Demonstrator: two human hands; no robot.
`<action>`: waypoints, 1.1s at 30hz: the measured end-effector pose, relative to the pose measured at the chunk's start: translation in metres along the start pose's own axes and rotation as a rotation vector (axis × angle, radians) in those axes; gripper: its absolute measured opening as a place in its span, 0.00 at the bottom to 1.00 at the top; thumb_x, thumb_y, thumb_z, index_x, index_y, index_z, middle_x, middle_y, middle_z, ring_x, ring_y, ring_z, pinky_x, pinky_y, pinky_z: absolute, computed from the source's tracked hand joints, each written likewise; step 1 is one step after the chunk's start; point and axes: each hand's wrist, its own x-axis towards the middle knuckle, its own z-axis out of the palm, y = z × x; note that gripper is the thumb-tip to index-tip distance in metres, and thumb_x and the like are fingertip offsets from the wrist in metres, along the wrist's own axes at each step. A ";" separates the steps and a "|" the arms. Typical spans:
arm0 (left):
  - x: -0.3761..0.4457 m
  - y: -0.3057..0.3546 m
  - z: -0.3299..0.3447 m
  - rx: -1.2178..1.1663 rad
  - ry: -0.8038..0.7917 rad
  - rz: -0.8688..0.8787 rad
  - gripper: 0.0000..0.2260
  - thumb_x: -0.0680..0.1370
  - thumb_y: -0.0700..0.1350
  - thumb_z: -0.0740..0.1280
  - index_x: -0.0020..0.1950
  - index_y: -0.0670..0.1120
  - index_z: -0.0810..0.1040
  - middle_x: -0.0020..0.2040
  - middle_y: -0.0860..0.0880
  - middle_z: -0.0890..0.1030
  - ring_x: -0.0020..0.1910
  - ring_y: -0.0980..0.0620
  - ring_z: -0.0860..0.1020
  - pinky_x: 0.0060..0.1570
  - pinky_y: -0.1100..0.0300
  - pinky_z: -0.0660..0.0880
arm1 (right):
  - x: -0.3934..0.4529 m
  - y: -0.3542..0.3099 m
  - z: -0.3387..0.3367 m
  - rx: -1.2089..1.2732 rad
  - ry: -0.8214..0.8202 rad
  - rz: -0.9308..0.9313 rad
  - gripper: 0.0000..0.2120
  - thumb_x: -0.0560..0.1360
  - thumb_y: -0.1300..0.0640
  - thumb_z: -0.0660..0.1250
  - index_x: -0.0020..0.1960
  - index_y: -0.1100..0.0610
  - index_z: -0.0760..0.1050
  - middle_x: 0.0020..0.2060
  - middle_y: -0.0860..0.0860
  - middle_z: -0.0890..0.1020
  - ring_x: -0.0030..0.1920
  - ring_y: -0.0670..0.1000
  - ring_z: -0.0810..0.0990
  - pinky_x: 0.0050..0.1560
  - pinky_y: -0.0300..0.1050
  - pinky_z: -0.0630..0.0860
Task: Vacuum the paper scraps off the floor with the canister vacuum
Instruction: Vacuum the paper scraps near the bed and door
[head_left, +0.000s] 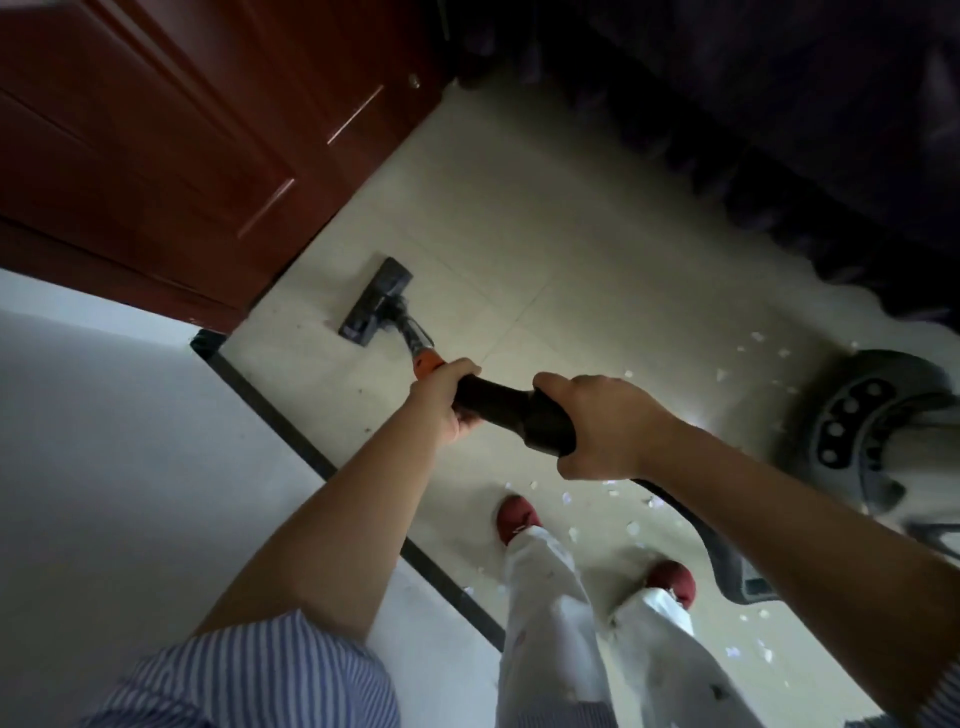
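Gripping the vacuum wand (498, 402) with both hands, we had our left hand (445, 400) curled round it just behind the orange collar (427, 367) and our right hand (605, 423) wrapped over the black handle bend, nearer our body; the wand's long axis ran from the grip forward and to the left, down to the floor head (375, 300), which lay crosswise to it, near the red wooden door (156, 156); the paper scraps (631, 527) lay the other way, behind and right of the grip, around our red shoes (517, 517) and toward the canister (878, 431); so we judged the head had to be drawn back and swung right, the right hand being nearer them.
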 end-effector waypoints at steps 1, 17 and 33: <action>-0.007 -0.016 0.013 -0.019 -0.009 -0.003 0.12 0.74 0.36 0.67 0.56 0.39 0.69 0.42 0.42 0.75 0.40 0.46 0.77 0.41 0.53 0.76 | -0.021 0.010 -0.003 -0.006 -0.002 0.004 0.20 0.67 0.54 0.68 0.56 0.52 0.66 0.32 0.46 0.68 0.34 0.51 0.71 0.28 0.38 0.63; -0.089 -0.186 0.197 0.121 -0.203 -0.029 0.09 0.74 0.36 0.66 0.51 0.42 0.69 0.39 0.45 0.73 0.35 0.50 0.76 0.24 0.61 0.76 | -0.256 0.156 0.002 0.022 0.087 0.164 0.20 0.66 0.51 0.68 0.55 0.51 0.67 0.42 0.51 0.80 0.41 0.54 0.78 0.34 0.40 0.67; -0.007 -0.074 0.163 0.253 -0.076 0.047 0.19 0.73 0.39 0.68 0.63 0.41 0.71 0.46 0.43 0.75 0.41 0.48 0.77 0.33 0.53 0.76 | -0.118 0.138 0.006 0.062 0.182 0.152 0.22 0.68 0.49 0.69 0.58 0.54 0.67 0.48 0.53 0.79 0.48 0.58 0.77 0.41 0.43 0.68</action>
